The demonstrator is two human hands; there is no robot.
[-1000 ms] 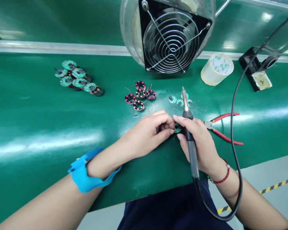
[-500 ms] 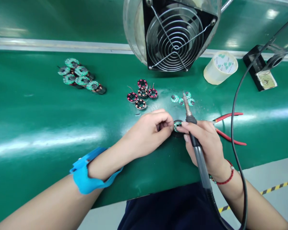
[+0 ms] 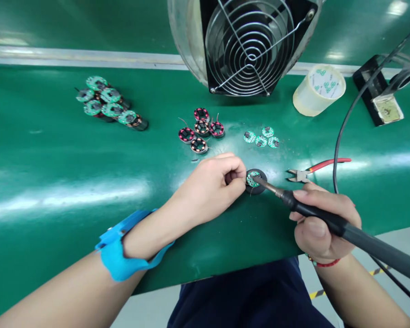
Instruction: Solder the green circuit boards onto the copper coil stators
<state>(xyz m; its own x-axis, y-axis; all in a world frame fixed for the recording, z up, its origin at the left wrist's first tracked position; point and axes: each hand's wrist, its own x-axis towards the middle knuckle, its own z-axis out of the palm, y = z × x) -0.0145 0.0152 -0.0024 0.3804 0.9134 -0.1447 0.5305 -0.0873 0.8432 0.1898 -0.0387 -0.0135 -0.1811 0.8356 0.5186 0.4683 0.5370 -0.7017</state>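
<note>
My right hand [image 3: 324, 223] holds a soldering iron [image 3: 314, 212] by its dark handle. The iron points left, and its tip is at a small green circuit board [image 3: 252, 179]. That board lies on a round black piece [image 3: 261, 186] on the green bench. My left hand [image 3: 222, 184] is closed at the left edge of the board, thumb and fingers pressed together; what they pinch is too small to make out. A thin wire end sticks out at the front of the black piece.
Behind my hands are several copper-wound rings [image 3: 198, 146] and several loose green boards [image 3: 261, 141]. Board-topped coils [image 3: 112, 110] stand at the left. Red-handled pliers [image 3: 328, 164], a tape roll [image 3: 314, 93], an iron stand [image 3: 379, 102] and a cable lie right. A fan [image 3: 251, 57] overhangs.
My right hand has moved right, away from the board, and the iron has swung down from pointing upward so its tip meets the board. My left hand has stayed nearly still.
</note>
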